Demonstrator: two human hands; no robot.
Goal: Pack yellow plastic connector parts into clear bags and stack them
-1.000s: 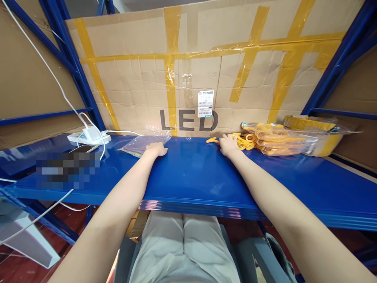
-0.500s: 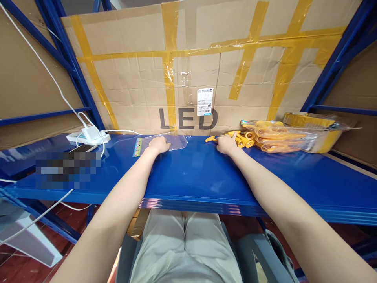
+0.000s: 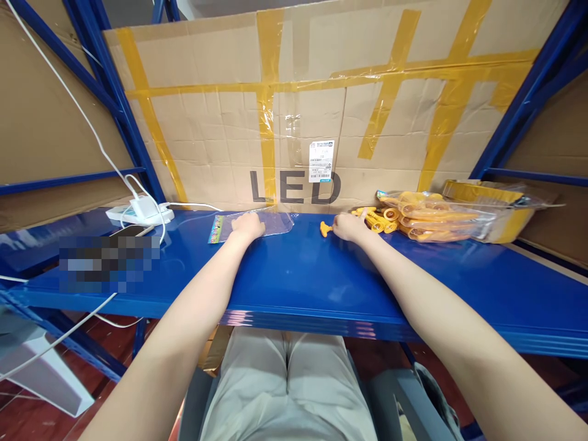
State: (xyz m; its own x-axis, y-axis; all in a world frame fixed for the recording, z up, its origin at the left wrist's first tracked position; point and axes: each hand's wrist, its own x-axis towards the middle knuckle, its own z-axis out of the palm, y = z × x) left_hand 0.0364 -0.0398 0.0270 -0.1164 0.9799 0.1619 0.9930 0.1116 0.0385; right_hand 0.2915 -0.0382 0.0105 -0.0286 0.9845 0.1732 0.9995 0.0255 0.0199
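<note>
On the blue shelf (image 3: 294, 269), the left hand (image 3: 248, 225) presses flat on a thin, slippery clear bag (image 3: 271, 222), while the right hand (image 3: 349, 226) pinches a small, light, stiff yellow piece (image 3: 325, 229), probably best held mid-body.

Large dark letters reading "LED" are printed on the cardboard sheet (image 3: 220, 141) at the far side of the shelf. Just above the last letters sits a white barcode label (image 3: 320, 161); its print is too small to read.
</note>
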